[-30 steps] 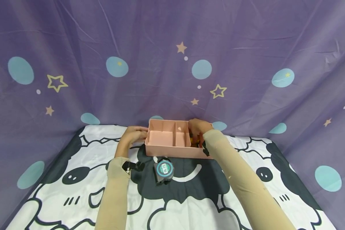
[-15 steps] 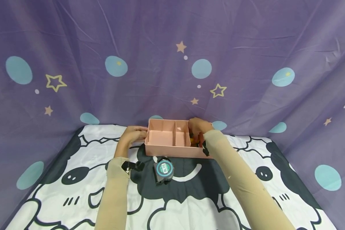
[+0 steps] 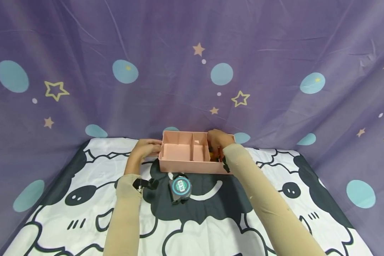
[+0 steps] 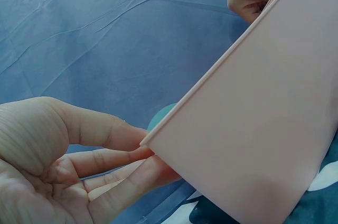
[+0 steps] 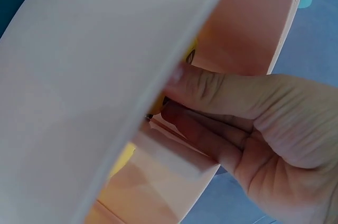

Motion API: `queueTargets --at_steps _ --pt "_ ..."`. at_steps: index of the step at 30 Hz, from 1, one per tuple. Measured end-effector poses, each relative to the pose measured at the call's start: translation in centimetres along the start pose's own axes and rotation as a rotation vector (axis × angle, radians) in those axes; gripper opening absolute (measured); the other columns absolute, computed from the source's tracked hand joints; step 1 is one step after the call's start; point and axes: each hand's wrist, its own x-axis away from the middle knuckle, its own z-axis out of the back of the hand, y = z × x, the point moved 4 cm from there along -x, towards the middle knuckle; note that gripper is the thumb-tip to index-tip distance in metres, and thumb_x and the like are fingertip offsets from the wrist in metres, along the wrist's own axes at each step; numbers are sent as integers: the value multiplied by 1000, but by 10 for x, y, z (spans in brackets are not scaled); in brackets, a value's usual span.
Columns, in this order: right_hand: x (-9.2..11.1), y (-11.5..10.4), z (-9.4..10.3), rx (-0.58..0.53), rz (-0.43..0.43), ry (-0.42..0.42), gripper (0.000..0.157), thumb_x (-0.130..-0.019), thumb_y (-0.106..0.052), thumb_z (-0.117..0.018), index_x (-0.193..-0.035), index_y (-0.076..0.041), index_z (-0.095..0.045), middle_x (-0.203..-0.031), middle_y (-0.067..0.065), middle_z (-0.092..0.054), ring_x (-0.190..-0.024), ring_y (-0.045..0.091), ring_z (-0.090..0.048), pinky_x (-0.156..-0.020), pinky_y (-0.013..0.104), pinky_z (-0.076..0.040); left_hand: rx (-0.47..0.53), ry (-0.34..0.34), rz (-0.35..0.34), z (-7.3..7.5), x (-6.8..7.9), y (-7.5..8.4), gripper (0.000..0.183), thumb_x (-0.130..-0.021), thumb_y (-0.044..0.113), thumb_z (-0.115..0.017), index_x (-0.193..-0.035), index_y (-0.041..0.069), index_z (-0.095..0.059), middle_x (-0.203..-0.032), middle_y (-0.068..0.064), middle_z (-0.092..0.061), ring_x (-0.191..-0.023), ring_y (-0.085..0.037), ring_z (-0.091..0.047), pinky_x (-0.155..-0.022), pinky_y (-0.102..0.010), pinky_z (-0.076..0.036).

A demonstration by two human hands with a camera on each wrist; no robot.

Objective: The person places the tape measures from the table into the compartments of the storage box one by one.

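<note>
A pink divided box (image 3: pixel 192 167) stands at the back of the cloth-covered table. My left hand (image 3: pixel 144 149) is at its left end; in the left wrist view the extended fingers (image 4: pixel 127 182) touch the end wall near the top corner. My right hand (image 3: pixel 219 138) reaches down into the right-hand compartment. In the right wrist view its thumb and fingers close on a yellow thing with dark marks (image 5: pixel 158 103), mostly hidden behind the box wall, so its kind cannot be told. More yellow shows lower in the compartment.
A grey tape measure (image 3: pixel 180 188) with a blue-ringed label lies in front of the box. Behind the box hangs a purple curtain (image 3: pixel 166 64) with stars and dots. The white-and-dark cartoon cloth (image 3: pixel 211 234) covers the table.
The head view has shifted slightly, so everything sits a little further left and up. Both hands stay about where they were at the box, the right one still inside it.
</note>
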Motion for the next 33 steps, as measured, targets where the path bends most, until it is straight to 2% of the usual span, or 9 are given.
queueTargets --at_steps 4,10,15,17,21,24,29,31,33 --pt "0 -2 2 85 31 19 42 -65 15 -88 -100 -2 -73 -114 15 -67 -96 31 -72 -63 34 -66 8 -2 -8 -1 0 0 49 -96 6 -63 -144 -3 -55 -142 -26 -58 -129 -36 -61 -99 -32 -60" --pt "-2 -3 0 36 -5 -6 41 -62 19 -87 -95 1 -70 -113 20 -65 -77 32 -76 -57 36 -65 20 -5 -13 0 1 1 49 -96 6 -63 -144 -4 -55 -143 -26 -58 -126 -33 -64 -100 -33 -59" --pt "1 -5 2 150 31 7 40 -68 7 -90 -102 -5 -72 -114 14 -66 -96 26 -70 -68 34 -66 21 -13 -11 0 1 2 51 -95 6 -64 -144 -3 -55 -143 -26 -58 -127 -34 -62 -107 -39 -55" --pt "2 -3 1 109 23 -21 37 -72 8 -88 -103 -4 -72 -115 15 -65 -95 27 -71 -71 35 -67 17 -10 -6 0 0 1 51 -95 7 -65 -144 -3 -55 -143 -25 -58 -128 -35 -62 -106 -39 -56" --pt "3 0 -1 1 -14 -54 33 -74 13 -83 -101 -3 -72 -113 17 -67 -77 29 -76 -72 40 -67 14 1 -6 0 0 0 50 -95 8 -65 -143 -2 -57 -141 -25 -59 -126 -35 -63 -97 -32 -61" --pt "6 1 0 12 -1 -57 34 -76 10 -83 -105 -4 -72 -112 16 -71 -76 29 -77 -80 42 -66 16 5 -10 0 0 -1 49 -94 7 -66 -142 -2 -58 -140 -25 -61 -125 -34 -64 -92 -27 -62" --pt "15 1 -1 4 35 -84 57 -78 8 -81 -130 -8 -64 -125 12 -67 -101 26 -71 -92 47 -63 26 2 -22 -1 1 -3 49 -94 7 -66 -141 -4 -58 -137 -24 -63 -121 -31 -67 -96 -31 -61" --pt "17 0 1 20 61 -75 62 -78 7 -82 -134 -10 -61 -127 10 -65 -107 24 -64 -94 47 -63 26 6 -23 -1 1 -2 49 -94 7 -66 -141 -4 -58 -136 -24 -64 -120 -31 -68 -99 -34 -60" --pt "19 0 3 20 89 -65 61 -78 5 -84 -133 -9 -63 -125 9 -66 -107 23 -63 -95 45 -62 24 12 -24 0 2 -1 49 -94 6 -66 -141 -3 -58 -136 -23 -64 -119 -31 -68 -100 -36 -60"
